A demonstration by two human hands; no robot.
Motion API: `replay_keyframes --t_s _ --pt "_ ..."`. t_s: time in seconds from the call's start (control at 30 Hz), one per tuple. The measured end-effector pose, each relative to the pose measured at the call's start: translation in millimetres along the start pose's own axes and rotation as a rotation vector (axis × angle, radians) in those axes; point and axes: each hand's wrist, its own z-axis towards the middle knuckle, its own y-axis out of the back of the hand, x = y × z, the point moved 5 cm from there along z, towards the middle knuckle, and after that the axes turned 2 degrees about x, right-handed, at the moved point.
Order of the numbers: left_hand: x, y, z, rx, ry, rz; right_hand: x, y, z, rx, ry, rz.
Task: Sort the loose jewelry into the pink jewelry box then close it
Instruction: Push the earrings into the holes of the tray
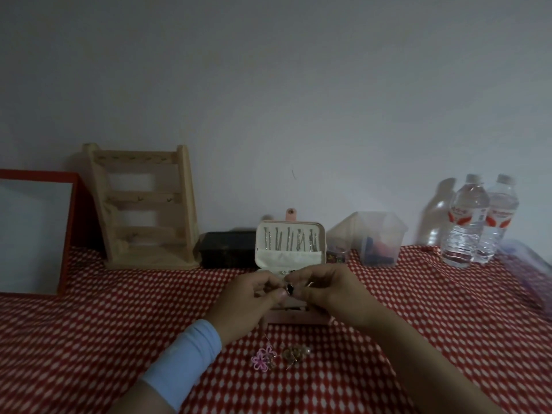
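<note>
Centrally, my left hand [254, 297] and right hand [325, 291] meet fingertip to fingertip just above the open pink jewelry box [298, 318]. Both pinch one small dark piece [289, 289] between them; it is too small to tell whether it is an earring or a ring. The box sits at mid-frame on the red dotted tablecloth [89, 339]. Its lid [291, 258] stands upright at the back with a row of silver pieces hanging inside, and my hands hide most of the tray below.

At lower centre, near the box front, lie the loose items: a pink flower piece [263, 358] and, just beside it to the right, a cluster of golden pieces [294, 352].

The step in hand, as I judge it, is seating the dark piece in the box. To do it well, I would hold a firm pinch with one hand while the other guides the piece. I would lower it straight into a free compartment and release only once it rests there, since so small a thing could drop and vanish against the patterned cloth. My wrists should stay off the lid, which could tip shut. With two groups left on the cloth, closing looks some way off.

At middle left is a wooden stand [143, 204]; at right, two water bottles [469, 222].
</note>
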Motion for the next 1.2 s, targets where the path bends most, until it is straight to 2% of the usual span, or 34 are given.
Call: replay_keyframes --t_s 0.2,0.3,0.4,0.57,0.73,1.2 --pt "-11.1 0.2 35.4 -0.032 -0.018 -0.018 17.3 25.4 18.9 -0.084 0.049 -0.305" --pt "-10.8 0.1 55.7 -0.104 -0.052 0.125 14.3 41.1 31.4 -0.169 0.032 -0.370" --pt "-7.4 -0.9 73.5 -0.118 -0.100 0.307 4.6 53.8 43.7 -0.225 -0.011 -0.534" --pt "1.5 -1.8 87.2 -0.063 -0.088 0.471 -20.3 47.4 55.0 -0.094 -0.076 -0.659" --pt "9.5 -9.2 89.3 0.045 -0.078 0.528 -28.6 45.0 58.4 -0.064 -0.081 -0.756" --pt "28.5 -20.5 91.9 0.137 -0.048 0.605 -32.1 51.7 61.0 -0.016 -0.115 -0.817"
